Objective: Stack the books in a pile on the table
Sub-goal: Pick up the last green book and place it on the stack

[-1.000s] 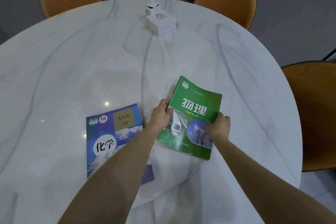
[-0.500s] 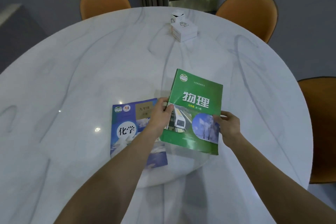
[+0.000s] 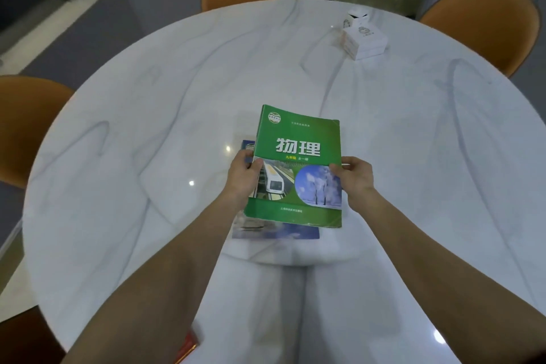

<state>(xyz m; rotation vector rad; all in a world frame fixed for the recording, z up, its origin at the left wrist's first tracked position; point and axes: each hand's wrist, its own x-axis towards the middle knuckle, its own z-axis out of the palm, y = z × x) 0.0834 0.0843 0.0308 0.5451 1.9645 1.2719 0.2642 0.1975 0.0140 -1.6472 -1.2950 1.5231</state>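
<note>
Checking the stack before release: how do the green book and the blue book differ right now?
The green book is on top, fully visible, gripped at its sides by the left hand and right hand. The blue book lies beneath, mostly covered, untouched, showing only edges. The two are not squared up. Both face up.

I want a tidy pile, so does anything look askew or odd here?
Slightly. The green book, gripped by both hands, sits shifted right and farther back than the blue book beneath, whose near edge and left corner stick out.

one head-worn wide-angle view, looking forward and steeply down, close over the round table (image 3: 147, 127)
</note>
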